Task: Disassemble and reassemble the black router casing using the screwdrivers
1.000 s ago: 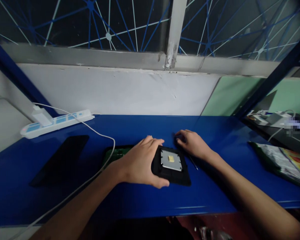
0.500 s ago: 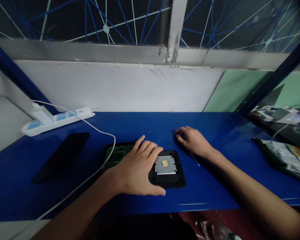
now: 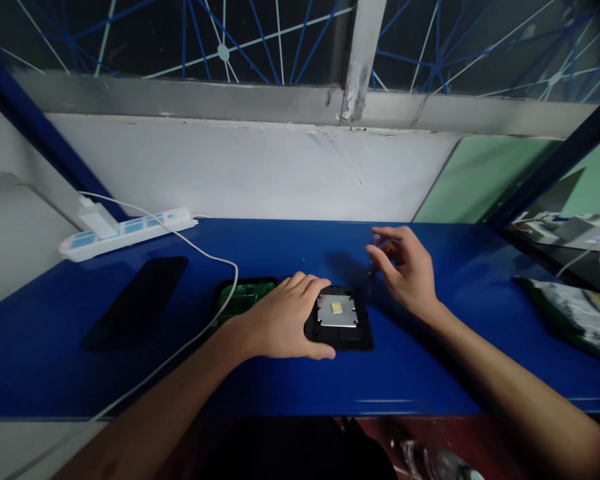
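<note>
My left hand (image 3: pixel 287 320) spans a flat black plastic casing (image 3: pixel 347 340), fingers at its far edge and thumb at its near edge. A silver metal plate (image 3: pixel 350 317) with a small yellowish pad (image 3: pixel 337 308) sits in this casing. Behind my left hand, partly covered by it, is another black casing part with a green circuit board (image 3: pixel 245 293). My right hand (image 3: pixel 405 267) is raised just beyond the casing's right side. Between its thumb and index finger it pinches a slim screwdriver (image 3: pixel 375 241) with a clear purplish handle, held upright, shaft downward; the tip is blurred.
A white cable (image 3: pixel 205 253) crosses the blue table (image 3: pixel 305 393) from a white power strip (image 3: pixel 135 231) at the back left. A dark flat phone-like slab (image 3: pixel 137 303) lies on the left. A shiny packet (image 3: pixel 575 317) lies at the right edge.
My right hand has lifted the screwdriver off the table and turned it upright. My left hand keeps its place on the casing, fingers drawn closer in. The view has shifted slightly.
</note>
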`<state>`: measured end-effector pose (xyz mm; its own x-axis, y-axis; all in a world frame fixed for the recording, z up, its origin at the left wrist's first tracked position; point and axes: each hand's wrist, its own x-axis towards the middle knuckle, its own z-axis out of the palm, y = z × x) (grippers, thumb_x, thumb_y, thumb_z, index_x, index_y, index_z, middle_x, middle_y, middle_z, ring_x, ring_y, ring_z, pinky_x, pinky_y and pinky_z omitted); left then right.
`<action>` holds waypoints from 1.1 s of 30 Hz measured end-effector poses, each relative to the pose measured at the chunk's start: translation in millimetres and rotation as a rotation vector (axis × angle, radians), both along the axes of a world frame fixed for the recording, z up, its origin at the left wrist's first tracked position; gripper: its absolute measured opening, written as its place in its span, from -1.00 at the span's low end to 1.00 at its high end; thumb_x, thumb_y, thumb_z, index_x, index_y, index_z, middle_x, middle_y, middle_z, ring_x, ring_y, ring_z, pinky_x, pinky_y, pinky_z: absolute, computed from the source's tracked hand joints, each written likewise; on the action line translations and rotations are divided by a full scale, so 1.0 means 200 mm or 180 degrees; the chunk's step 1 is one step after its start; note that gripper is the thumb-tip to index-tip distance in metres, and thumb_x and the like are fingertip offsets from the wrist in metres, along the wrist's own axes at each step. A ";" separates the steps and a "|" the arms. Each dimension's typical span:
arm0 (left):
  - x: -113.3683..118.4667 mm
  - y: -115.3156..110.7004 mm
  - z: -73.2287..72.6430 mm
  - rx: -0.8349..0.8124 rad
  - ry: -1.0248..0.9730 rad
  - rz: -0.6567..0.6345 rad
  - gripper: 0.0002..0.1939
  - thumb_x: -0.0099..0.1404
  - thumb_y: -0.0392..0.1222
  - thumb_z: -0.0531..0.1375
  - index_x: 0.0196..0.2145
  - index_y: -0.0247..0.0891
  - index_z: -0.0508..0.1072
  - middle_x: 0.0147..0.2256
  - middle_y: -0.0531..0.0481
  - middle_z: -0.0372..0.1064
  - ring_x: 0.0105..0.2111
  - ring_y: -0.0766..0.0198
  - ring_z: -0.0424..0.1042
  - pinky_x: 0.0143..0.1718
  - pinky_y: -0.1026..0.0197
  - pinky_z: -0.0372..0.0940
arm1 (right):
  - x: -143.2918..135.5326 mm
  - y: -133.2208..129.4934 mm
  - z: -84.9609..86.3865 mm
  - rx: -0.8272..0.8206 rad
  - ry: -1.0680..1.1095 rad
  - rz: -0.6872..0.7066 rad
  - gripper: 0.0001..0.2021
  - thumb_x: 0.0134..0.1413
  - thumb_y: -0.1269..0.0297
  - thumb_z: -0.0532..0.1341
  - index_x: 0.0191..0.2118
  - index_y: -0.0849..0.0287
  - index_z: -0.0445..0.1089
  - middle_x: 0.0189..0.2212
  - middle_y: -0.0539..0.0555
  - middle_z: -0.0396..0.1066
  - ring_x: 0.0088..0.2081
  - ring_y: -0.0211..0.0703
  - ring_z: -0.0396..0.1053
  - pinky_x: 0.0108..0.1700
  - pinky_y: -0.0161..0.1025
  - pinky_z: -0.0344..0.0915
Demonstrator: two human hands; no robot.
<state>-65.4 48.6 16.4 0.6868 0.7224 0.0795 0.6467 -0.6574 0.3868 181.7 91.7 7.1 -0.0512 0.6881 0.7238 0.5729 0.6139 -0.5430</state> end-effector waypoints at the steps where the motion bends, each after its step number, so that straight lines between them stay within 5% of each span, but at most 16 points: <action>1: 0.00 0.00 -0.01 0.0020 -0.0037 -0.0012 -0.05 0.00 0.26 0.37 0.22 -0.28 0.21 0.11 -0.21 0.29 0.11 -0.15 0.26 0.15 -0.14 0.20 | -0.01 -0.01 0.00 0.0091 0.0136 0.0048 -0.73 0.24 0.21 0.27 0.03 0.05 0.38 -0.28 0.00 0.35 -0.44 -0.29 0.32 -0.32 -0.21 0.36; 9: -0.01 0.02 -0.05 0.0138 -0.0121 -0.0079 0.03 0.00 0.34 0.37 0.24 -0.33 0.19 0.13 -0.24 0.27 0.12 -0.14 0.24 0.18 -0.14 0.19 | -0.04 -0.02 -0.04 0.0377 0.0497 0.0276 -0.68 0.19 0.26 0.32 0.05 -0.02 0.35 -0.18 0.02 0.26 -0.37 -0.28 0.36 -0.30 -0.17 0.42; 18: -0.01 0.02 -0.05 0.0112 -0.0184 -0.0100 0.04 -0.01 0.37 0.36 0.25 -0.28 0.18 0.12 -0.22 0.28 0.11 -0.15 0.24 0.14 -0.14 0.20 | -0.04 -0.02 -0.04 0.0282 0.0465 0.0297 -0.70 0.18 0.27 0.31 0.02 -0.02 0.37 -0.19 0.01 0.28 -0.34 -0.25 0.39 -0.28 -0.15 0.46; 26: -0.01 0.02 -0.06 0.0095 -0.0177 -0.0128 0.04 0.02 0.38 0.33 0.27 -0.28 0.17 0.14 -0.21 0.27 0.15 -0.15 0.22 0.19 -0.14 0.14 | -0.07 -0.08 -0.01 -0.0079 0.0737 0.0745 -0.75 0.28 0.33 0.21 0.05 0.03 0.35 -0.10 0.07 0.42 -0.37 -0.26 0.51 -0.25 -0.14 0.53; 33: -0.01 0.02 -0.06 0.0152 -0.0121 -0.0138 0.03 0.02 0.37 0.33 0.27 -0.32 0.18 0.11 -0.21 0.28 0.10 -0.11 0.23 0.16 -0.10 0.16 | -0.07 -0.06 -0.02 0.0154 0.0799 0.0914 -0.72 0.14 0.35 0.34 -0.03 0.03 0.36 -0.19 0.01 0.34 -0.33 -0.23 0.47 -0.33 -0.16 0.53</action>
<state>-67.4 53.0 4.9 0.7133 0.6868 0.1400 0.6025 -0.7028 0.3781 168.5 79.6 3.4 -0.0539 0.6363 0.7696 0.2266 0.7584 -0.6112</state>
